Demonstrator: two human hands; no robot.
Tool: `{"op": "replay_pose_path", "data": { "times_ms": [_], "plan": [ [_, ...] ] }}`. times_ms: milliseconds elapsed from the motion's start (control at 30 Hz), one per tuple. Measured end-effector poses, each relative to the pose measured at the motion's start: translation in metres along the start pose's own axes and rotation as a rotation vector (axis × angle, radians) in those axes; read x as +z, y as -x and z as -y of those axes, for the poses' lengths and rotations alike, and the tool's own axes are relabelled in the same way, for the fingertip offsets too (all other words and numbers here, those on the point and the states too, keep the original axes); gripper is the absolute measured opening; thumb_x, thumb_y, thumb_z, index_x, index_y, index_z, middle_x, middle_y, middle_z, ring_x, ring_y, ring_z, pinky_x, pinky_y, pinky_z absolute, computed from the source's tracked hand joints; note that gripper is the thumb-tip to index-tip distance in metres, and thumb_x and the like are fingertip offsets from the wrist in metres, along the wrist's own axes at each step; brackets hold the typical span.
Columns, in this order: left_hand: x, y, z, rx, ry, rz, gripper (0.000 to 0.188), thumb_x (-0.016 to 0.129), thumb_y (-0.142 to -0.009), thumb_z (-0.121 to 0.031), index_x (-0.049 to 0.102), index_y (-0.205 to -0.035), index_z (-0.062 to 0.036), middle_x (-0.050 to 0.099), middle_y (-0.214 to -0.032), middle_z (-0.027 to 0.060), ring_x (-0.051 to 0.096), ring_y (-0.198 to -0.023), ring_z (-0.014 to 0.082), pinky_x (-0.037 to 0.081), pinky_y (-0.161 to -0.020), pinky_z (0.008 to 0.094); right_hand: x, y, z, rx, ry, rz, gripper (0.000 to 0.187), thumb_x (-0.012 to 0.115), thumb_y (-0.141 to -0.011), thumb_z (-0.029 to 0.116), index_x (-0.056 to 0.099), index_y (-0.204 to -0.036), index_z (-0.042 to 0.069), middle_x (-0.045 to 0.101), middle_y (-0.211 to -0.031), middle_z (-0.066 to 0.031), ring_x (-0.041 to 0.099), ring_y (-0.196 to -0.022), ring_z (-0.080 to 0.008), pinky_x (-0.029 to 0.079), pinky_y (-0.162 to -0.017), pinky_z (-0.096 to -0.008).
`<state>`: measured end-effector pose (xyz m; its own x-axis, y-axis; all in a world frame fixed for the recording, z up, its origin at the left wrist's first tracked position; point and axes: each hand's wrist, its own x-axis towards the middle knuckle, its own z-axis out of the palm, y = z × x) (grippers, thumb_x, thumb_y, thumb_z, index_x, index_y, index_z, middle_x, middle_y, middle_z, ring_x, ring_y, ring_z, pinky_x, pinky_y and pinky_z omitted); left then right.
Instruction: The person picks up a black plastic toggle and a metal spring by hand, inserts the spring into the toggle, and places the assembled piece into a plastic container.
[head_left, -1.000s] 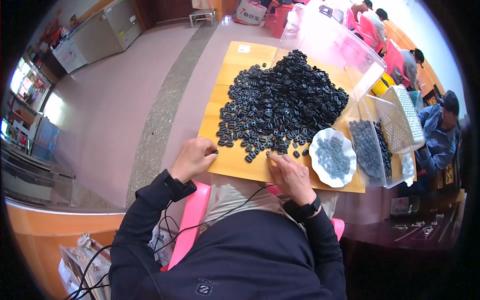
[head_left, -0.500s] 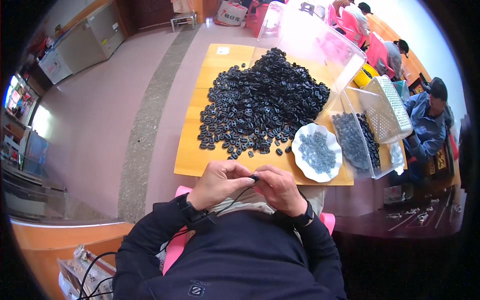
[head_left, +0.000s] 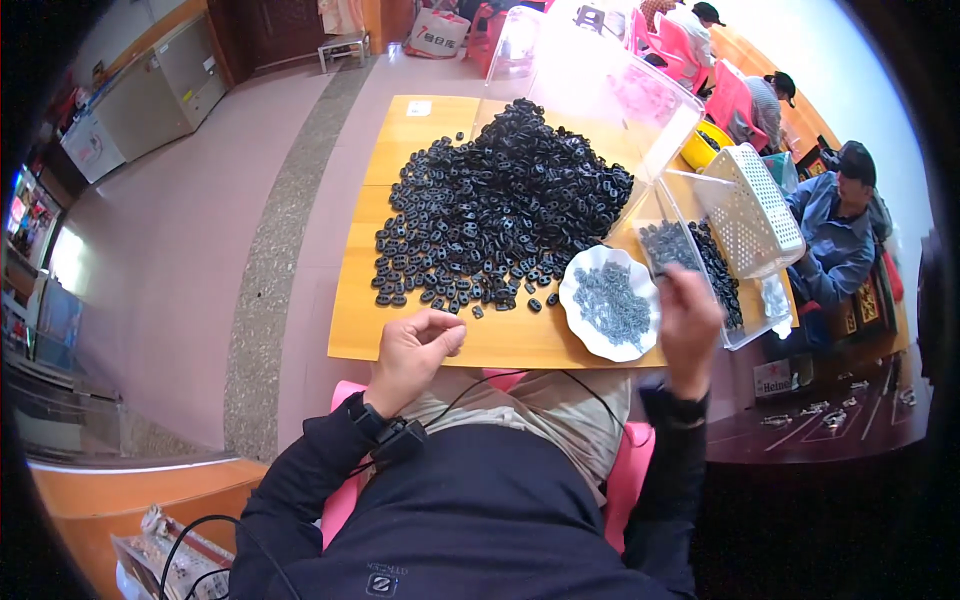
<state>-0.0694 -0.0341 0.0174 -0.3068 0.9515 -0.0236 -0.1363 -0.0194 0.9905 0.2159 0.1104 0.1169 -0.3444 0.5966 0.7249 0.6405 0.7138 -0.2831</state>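
My left hand (head_left: 415,352) hovers at the table's front edge, fingers curled and thumb pressed toward the forefinger; anything in that pinch is too small to see. My right hand (head_left: 692,335), smeared by motion, is raised between the white scalloped plate (head_left: 574,322) and the clear plastic bin (head_left: 742,338). Its fingertips are drawn together beside a dark spot that I cannot make out. Small grey pieces (head_left: 612,303) fill the plate. Beyond my left hand spreads a big heap of black two-holed plastic pieces (head_left: 510,200). More black pieces (head_left: 712,265) lie in the bin.
The wooden table (head_left: 360,320) bears a large clear container (head_left: 600,90) lying on its side behind the heap. A white perforated basket (head_left: 755,210) rests at the bin's far side. Someone in a blue jacket (head_left: 835,240) sits at the right. A cable (head_left: 590,385) crosses my lap.
My hands have parted from the small black piece they pinched together. The right has swung right and forward to the plate and bin; the left has stayed near the front edge. The view has shifted slightly.
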Motion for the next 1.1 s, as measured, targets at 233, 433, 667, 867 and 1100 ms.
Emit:
{"op": "replay_pose_path", "data": {
  "times_ms": [233,433,667,867,1100],
  "plan": [
    [-0.002,-0.002,0.013,-0.014,0.000,-0.040,0.009,0.066,-0.087,-0.006,0.067,-0.093,0.0013,0.066,-0.078,0.0032,0.062,-0.068,0.0085,0.053,-0.065,0.0230,0.008,-0.020,-0.011,0.079,0.308,-0.062,0.029,0.064,-0.082,0.003,0.061,-0.110,0.001,0.061,-0.098,-0.0183,0.060,-0.085,-0.0336,0.049,-0.074,-0.0378],
    [-0.002,0.001,0.020,-0.022,0.083,-0.051,0.010,0.066,-0.088,-0.007,0.066,-0.094,0.0014,0.067,-0.080,0.0036,0.063,-0.069,0.0088,0.054,-0.065,0.0228,0.100,0.039,0.087,-0.091,-0.284,0.494,0.024,0.067,-0.080,0.009,0.063,-0.103,0.006,0.062,-0.089,-0.0114,0.063,-0.073,-0.0293,0.050,-0.062,-0.0365],
    [-0.003,0.004,0.023,-0.036,0.127,-0.107,0.010,0.065,-0.089,-0.008,0.066,-0.094,0.0012,0.067,-0.080,0.0046,0.064,-0.070,0.0093,0.055,-0.065,0.0232,0.124,0.053,0.093,-0.164,-0.063,0.645,0.018,0.058,-0.088,0.022,0.055,-0.098,0.008,0.054,-0.083,-0.0102,0.061,-0.069,-0.0286,0.047,-0.055,-0.0394],
    [-0.004,0.005,0.022,-0.033,0.090,-0.104,0.011,0.065,-0.089,-0.008,0.065,-0.094,0.0021,0.066,-0.079,0.0040,0.063,-0.069,0.0092,0.055,-0.065,0.0235,0.114,0.066,0.087,-0.227,-0.187,0.598,0.019,0.065,-0.082,0.024,0.057,-0.089,0.008,0.055,-0.084,-0.0073,0.060,-0.071,-0.0256,0.047,-0.056,-0.0380],
    [-0.001,0.007,0.021,-0.018,0.112,-0.076,0.010,0.065,-0.089,-0.007,0.065,-0.093,0.0023,0.066,-0.078,0.0038,0.063,-0.069,0.0093,0.054,-0.065,0.0238,0.095,0.083,0.066,-0.358,-0.228,0.623,0.016,0.068,-0.078,0.015,0.062,-0.092,0.008,0.060,-0.086,-0.0054,0.061,-0.075,-0.0237,0.049,-0.063,-0.0337]
  ]
}}
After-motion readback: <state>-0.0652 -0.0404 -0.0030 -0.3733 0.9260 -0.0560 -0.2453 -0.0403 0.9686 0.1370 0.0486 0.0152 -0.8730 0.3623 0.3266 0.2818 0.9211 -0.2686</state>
